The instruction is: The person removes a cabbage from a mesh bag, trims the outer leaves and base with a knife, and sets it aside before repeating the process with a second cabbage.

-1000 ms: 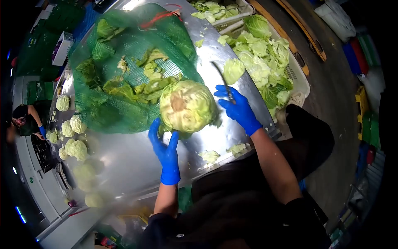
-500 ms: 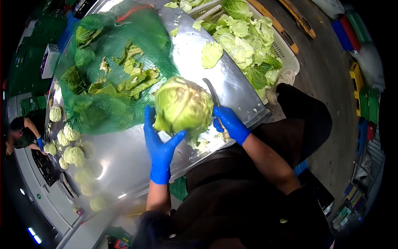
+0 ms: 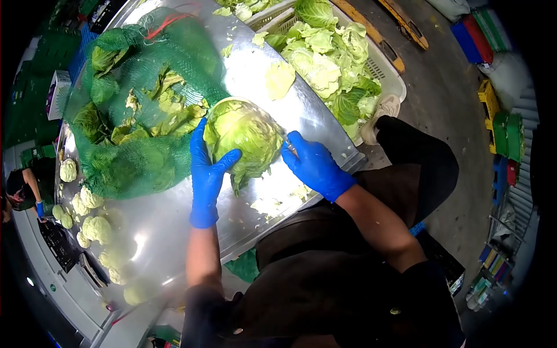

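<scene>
A pale green cabbage (image 3: 243,136) sits over the steel table, with a leaf hanging loose at its lower side. My left hand (image 3: 208,180), in a blue glove, grips it from the left, thumb across the near side and fingers along the far side. On the other side, my right hand (image 3: 318,167), also gloved, is closed round a knife (image 3: 291,147). Only a short piece of the knife shows, close against the cabbage's right side; the blade is mostly hidden. Leaf scraps (image 3: 266,206) lie below the cabbage.
A green mesh bag (image 3: 148,168) with loose leaves on it covers the left of the steel table (image 3: 174,220). Several trimmed heads (image 3: 97,229) line the far left, near a co-worker (image 3: 29,182). A pale crate (image 3: 394,81) of leaves stands beyond the right edge.
The cabbage has turned in my hands, its brownish patch now out of sight. My right hand has risen, bringing the knife to the cabbage's side. The whole view has shifted slightly.
</scene>
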{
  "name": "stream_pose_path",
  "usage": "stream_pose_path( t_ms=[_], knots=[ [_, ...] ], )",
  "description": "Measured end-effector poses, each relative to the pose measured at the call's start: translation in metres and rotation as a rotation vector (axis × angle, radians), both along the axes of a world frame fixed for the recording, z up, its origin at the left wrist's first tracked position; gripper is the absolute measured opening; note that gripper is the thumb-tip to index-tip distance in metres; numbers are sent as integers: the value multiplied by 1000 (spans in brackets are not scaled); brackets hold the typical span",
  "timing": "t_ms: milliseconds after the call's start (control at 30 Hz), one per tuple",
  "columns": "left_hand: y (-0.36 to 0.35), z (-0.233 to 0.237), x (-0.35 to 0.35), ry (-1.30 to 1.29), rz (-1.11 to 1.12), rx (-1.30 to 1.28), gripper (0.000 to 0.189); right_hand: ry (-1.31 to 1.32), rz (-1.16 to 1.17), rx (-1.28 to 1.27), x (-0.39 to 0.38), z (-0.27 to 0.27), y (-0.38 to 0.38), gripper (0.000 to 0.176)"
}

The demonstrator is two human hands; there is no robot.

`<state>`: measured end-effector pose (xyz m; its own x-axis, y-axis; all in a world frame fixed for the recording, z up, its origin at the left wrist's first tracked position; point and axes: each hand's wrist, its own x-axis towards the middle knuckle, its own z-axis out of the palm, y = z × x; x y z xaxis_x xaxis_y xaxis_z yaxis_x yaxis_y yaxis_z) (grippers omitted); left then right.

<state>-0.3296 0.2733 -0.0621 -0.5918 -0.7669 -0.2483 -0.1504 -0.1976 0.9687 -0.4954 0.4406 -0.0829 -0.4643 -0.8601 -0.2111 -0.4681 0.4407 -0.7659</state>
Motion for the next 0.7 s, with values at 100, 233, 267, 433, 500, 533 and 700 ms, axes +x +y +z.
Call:
stream_pose_path(
  t_ms=[100, 233, 267, 433, 500, 533, 700],
  knots=[
    [-3, -2, -1, -15, -12, -54, 89, 59, 110, 14, -8, 5, -13, 26],
    [2, -1, -4, 6, 27, -22, 88, -16, 171, 108, -15, 5, -23, 28],
    [2, 1, -7, 18, 34, 16, 88, -70, 153, 154, -18, 3, -26, 28],
    [17, -9, -19, -154, -32, -442, 95, -101, 166, 351, -35, -4, -21, 30],
    [30, -1, -23, -261, -74, -611, 100, -26, 192, 375, -41, -3, -12, 28],
    [37, 3, -24, -311, -88, -673, 100, -18, 193, 353, -42, -4, -8, 27],
    [-1, -12, -21, -135, -4, -239, 89, -139, 210, 322, -41, -6, -32, 25]
  ],
)
